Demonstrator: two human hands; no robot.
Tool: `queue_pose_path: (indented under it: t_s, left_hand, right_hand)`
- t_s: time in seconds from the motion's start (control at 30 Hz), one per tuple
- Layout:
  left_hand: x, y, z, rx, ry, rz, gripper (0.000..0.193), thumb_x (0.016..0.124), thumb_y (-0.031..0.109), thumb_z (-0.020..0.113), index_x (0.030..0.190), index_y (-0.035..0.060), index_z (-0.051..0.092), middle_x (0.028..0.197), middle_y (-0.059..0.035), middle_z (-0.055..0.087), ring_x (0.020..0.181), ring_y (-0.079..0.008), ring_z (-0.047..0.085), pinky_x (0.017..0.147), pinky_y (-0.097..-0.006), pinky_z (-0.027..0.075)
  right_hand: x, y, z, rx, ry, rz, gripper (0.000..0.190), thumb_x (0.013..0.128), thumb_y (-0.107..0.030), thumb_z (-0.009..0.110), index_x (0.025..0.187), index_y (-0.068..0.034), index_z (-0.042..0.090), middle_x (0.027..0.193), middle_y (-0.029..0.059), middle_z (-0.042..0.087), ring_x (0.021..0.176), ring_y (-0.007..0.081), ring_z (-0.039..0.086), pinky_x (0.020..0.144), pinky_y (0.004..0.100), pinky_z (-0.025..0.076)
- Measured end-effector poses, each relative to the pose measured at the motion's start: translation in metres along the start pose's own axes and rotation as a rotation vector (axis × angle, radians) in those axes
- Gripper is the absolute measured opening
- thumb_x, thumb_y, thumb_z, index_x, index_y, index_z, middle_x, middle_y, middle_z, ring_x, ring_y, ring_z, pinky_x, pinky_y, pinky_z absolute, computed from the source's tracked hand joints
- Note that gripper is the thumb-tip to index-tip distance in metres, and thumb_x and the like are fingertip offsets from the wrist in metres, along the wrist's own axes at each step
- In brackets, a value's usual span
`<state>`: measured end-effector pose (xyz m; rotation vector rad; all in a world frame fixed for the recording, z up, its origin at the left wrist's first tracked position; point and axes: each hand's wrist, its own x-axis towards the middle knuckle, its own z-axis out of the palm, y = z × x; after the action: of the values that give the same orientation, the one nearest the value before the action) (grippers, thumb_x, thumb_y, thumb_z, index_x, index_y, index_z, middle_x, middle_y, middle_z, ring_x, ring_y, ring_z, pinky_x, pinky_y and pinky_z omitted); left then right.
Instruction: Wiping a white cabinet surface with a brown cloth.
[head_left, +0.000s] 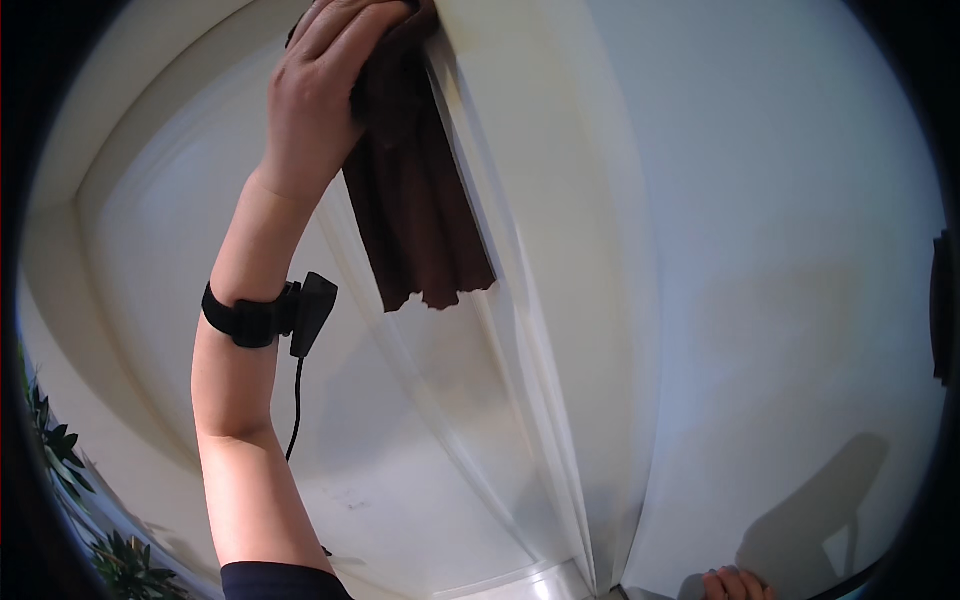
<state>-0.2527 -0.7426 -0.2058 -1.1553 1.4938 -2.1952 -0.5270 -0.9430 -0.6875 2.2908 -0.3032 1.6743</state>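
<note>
My left hand (322, 82) is raised at the top of the view, its fingers closed on a dark brown cloth (420, 210). The cloth hangs down from the hand along the edge of a white panelled door (420, 360), beside the pale door frame (540, 330). A black strap (251, 319) with a small device and a cable is fastened around the left forearm. Only the fingers of my right hand (735, 583) show, at the bottom right edge in front of the pale wall; whether they hold anything is hidden.
Green leafy plants (131, 566) stand at the lower left. A pale wall (765, 187) fills the right side and bears shadows. A dark object (941, 307) juts in at the far right rim.
</note>
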Motion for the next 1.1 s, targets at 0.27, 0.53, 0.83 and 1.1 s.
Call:
queue_pose_path:
  t_s: [0.27,0.53,0.83,1.1]
  left_hand:
    - [-0.011,0.013,0.002,-0.138,-0.013,0.145,0.028,0.070,0.004,0.071,0.097,0.0015,0.062,0.106,-0.0137,0.061,0.091,-0.0317,0.060,0.078,-0.0368,0.050]
    - [-0.017,-0.014,0.012,-0.138,0.042,0.081,0.028,0.070,0.004,0.069,0.097,0.0028,0.063,0.103,-0.0121,0.063,0.096,-0.0309,0.060,0.082,-0.0382,0.049]
    - [-0.033,0.018,0.008,-0.234,0.040,0.029,0.025,0.069,0.003,0.070,0.094,0.0027,0.064,0.100,-0.0121,0.063,0.093,-0.0316,0.060,0.081,-0.0375,0.050]
    - [-0.021,-0.003,0.018,-0.210,0.044,-0.026,0.026,0.071,0.000,0.068,0.096,0.0001,0.062,0.105,-0.0150,0.063,0.099,-0.0327,0.060,0.088,-0.0380,0.047]
  right_hand:
    - [-0.005,0.010,0.007,0.029,0.002,-0.001,0.013,0.086,-0.019,0.062,0.076,-0.026,0.068,0.089,-0.0091,0.070,0.088,0.0109,0.061,0.082,0.0294,0.039]
    - [0.005,0.010,0.009,0.101,-0.012,-0.015,0.011,0.084,-0.017,0.065,0.080,-0.026,0.068,0.089,-0.0083,0.069,0.090,0.0121,0.061,0.081,0.0304,0.039]
    - [0.022,0.011,0.005,0.098,-0.042,-0.019,0.019,0.088,-0.017,0.057,0.074,-0.023,0.069,0.085,-0.0071,0.069,0.082,0.0132,0.064,0.076,0.0297,0.043]
    - [0.027,0.014,0.011,0.054,-0.031,-0.024,0.018,0.089,-0.019,0.060,0.075,-0.025,0.070,0.084,-0.0083,0.068,0.086,0.0112,0.063,0.079,0.0290,0.041]
